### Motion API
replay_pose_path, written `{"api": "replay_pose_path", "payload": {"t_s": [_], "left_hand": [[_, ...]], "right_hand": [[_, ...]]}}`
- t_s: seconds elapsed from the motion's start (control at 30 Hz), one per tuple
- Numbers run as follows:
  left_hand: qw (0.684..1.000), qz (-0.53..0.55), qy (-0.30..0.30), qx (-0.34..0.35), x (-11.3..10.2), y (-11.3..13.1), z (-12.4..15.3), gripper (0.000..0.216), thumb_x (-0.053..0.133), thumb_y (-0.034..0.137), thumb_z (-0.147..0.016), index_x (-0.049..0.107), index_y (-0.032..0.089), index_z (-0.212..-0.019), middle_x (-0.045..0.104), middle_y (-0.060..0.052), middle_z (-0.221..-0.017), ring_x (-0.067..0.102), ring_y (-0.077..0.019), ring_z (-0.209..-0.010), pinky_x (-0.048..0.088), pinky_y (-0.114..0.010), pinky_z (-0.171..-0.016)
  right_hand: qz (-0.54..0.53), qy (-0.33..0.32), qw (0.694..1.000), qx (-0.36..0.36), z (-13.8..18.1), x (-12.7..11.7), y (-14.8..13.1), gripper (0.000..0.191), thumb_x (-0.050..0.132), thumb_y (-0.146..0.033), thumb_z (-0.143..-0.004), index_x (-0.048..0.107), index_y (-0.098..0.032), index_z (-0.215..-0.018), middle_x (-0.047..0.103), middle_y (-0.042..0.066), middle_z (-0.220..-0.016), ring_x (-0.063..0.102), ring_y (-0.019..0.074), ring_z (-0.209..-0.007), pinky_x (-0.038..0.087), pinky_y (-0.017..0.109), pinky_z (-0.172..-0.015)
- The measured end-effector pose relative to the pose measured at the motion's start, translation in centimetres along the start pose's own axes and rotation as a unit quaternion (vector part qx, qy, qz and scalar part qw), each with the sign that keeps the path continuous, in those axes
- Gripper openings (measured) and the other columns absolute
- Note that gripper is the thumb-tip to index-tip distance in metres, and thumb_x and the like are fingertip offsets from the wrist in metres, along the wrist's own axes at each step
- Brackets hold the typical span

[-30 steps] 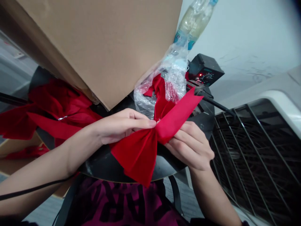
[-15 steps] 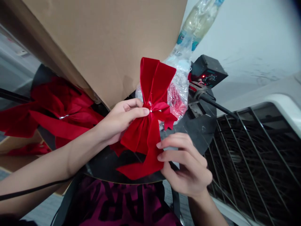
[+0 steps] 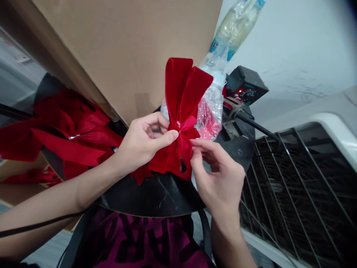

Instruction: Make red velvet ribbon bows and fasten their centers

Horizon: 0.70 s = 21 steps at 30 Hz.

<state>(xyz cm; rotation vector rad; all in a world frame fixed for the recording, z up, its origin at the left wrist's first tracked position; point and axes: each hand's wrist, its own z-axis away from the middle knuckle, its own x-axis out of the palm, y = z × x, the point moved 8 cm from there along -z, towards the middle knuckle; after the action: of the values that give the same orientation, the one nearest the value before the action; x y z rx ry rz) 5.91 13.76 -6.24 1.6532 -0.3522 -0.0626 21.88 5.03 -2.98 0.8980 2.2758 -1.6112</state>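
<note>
A red velvet bow [image 3: 180, 100] stands upright over a round black tabletop [image 3: 156, 197]. My left hand [image 3: 145, 143] pinches the bow's centre knot between thumb and forefinger. Just to the right of the knot, my right hand [image 3: 220, 175] has its fingertips pinched on the bow's lower loop. Behind the bow sits a clear plastic bag [image 3: 209, 108] with more red ribbon inside.
A large cardboard box [image 3: 119, 48] hangs over the upper left. Several finished red bows [image 3: 67, 137] lie at left. A black box with a red light [image 3: 244, 86] and a cable stands behind. A plastic bottle [image 3: 234, 26] is at top. A white fan grille [image 3: 301, 186] fills the right.
The bow was turned from lying sideways to standing upright. My right hand let go of the lower tail and moved up to the knot.
</note>
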Motion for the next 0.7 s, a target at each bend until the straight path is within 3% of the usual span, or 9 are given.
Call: {"api": "replay_pose_path", "payload": {"t_s": [0.17, 0.3, 0.4, 0.5, 0.53, 0.57, 0.6, 0.67, 0.7], "left_hand": [[0.999, -0.025, 0.003, 0.022, -0.5, 0.5, -0.2, 0.021, 0.086, 0.01, -0.076, 0.065, 0.016, -0.075, 0.061, 0.004, -0.071, 0.055, -0.0072, -0.065, 0.046, -0.013, -0.059], [0.994, 0.077, 0.022, -0.078, -0.3, -0.8, 0.1, 0.02, 0.084, 0.015, -0.08, 0.065, 0.017, -0.075, 0.066, 0.003, -0.071, 0.063, -0.008, -0.064, 0.052, -0.015, -0.062], [0.966, 0.185, 0.008, -0.181, 0.8, -2.0, 0.7, 0.018, 0.076, 0.019, -0.088, 0.061, 0.019, -0.078, 0.072, 0.001, -0.073, 0.075, -0.0152, -0.068, 0.061, -0.023, -0.065], [0.951, 0.225, -0.013, -0.21, 1.4, -2.0, 0.9, 0.015, 0.07, 0.018, -0.093, 0.059, 0.02, -0.083, 0.075, 0.0, -0.073, 0.08, -0.0199, -0.074, 0.066, -0.028, -0.068], [0.951, 0.227, -0.021, -0.211, 1.5, -2.0, 0.9, 0.016, 0.07, 0.018, -0.094, 0.059, 0.019, -0.084, 0.077, -0.001, -0.073, 0.081, -0.0203, -0.075, 0.066, -0.029, -0.069], [0.951, 0.225, -0.03, -0.211, 1.5, -1.9, 0.9, 0.017, 0.071, 0.018, -0.094, 0.058, 0.019, -0.084, 0.078, -0.002, -0.073, 0.081, -0.0205, -0.074, 0.067, -0.029, -0.069], [0.951, 0.221, -0.042, -0.211, 1.6, -1.9, 1.0, 0.018, 0.072, 0.019, -0.094, 0.057, 0.019, -0.084, 0.079, -0.003, -0.072, 0.081, -0.0206, -0.073, 0.067, -0.029, -0.068], [0.947, 0.214, -0.081, -0.223, 2.0, -2.0, 1.2, 0.02, 0.073, 0.019, -0.095, 0.056, 0.019, -0.084, 0.08, -0.005, -0.072, 0.08, -0.0199, -0.069, 0.067, -0.028, -0.066], [0.943, 0.213, -0.106, -0.231, 2.3, -2.1, 1.4, 0.02, 0.073, 0.019, -0.095, 0.056, 0.018, -0.084, 0.081, -0.005, -0.072, 0.08, -0.0192, -0.068, 0.066, -0.027, -0.065]], "right_hand": [[-0.03, -0.016, 0.998, 0.043, -0.3, 0.4, 0.5, 0.021, 0.076, -0.024, -0.091, 0.073, -0.021, -0.112, 0.078, -0.001, -0.094, 0.076, 0.0117, -0.082, 0.063, 0.022, -0.081], [-0.113, -0.071, 0.984, 0.115, 0.3, 1.3, 1.6, 0.021, 0.069, -0.017, -0.092, 0.072, -0.023, -0.112, 0.077, -0.003, -0.087, 0.073, 0.0094, -0.074, 0.06, 0.019, -0.072], [-0.145, -0.202, 0.953, 0.175, 2.1, 2.2, 2.3, 0.023, 0.062, -0.011, -0.091, 0.069, -0.023, -0.109, 0.076, -0.005, -0.081, 0.071, 0.0103, -0.068, 0.057, 0.02, -0.065], [-0.056, -0.397, 0.904, 0.152, 4.5, 1.8, 2.6, 0.023, 0.054, -0.007, -0.092, 0.071, -0.022, -0.095, 0.073, -0.005, -0.074, 0.067, 0.0111, -0.064, 0.053, 0.022, -0.062], [-0.026, -0.427, 0.893, 0.137, 4.7, 1.0, 2.9, 0.024, 0.053, -0.008, -0.093, 0.073, -0.022, -0.093, 0.073, -0.004, -0.074, 0.067, 0.0113, -0.064, 0.053, 0.023, -0.062], [-0.005, -0.416, 0.901, 0.127, 4.2, -0.1, 3.3, 0.023, 0.055, -0.011, -0.096, 0.074, -0.023, -0.096, 0.075, -0.003, -0.077, 0.069, 0.0118, -0.065, 0.055, 0.023, -0.063], [0.012, -0.355, 0.927, 0.12, 2.8, -1.4, 3.8, 0.021, 0.058, -0.015, -0.098, 0.076, -0.024, -0.103, 0.078, -0.002, -0.084, 0.072, 0.0128, -0.071, 0.057, 0.024, -0.067], [0.016, -0.17, 0.982, 0.083, -0.7, -4.2, 4.3, 0.021, 0.066, -0.026, -0.1, 0.074, -0.026, -0.119, 0.08, 0.003, -0.108, 0.077, 0.0167, -0.093, 0.062, 0.028, -0.084], [0.001, -0.102, 0.993, 0.051, -2.1, -4.8, 4.2, 0.026, 0.071, -0.031, -0.098, 0.072, -0.027, -0.124, 0.078, 0.006, -0.118, 0.076, 0.0189, -0.106, 0.061, 0.032, -0.094]]}}
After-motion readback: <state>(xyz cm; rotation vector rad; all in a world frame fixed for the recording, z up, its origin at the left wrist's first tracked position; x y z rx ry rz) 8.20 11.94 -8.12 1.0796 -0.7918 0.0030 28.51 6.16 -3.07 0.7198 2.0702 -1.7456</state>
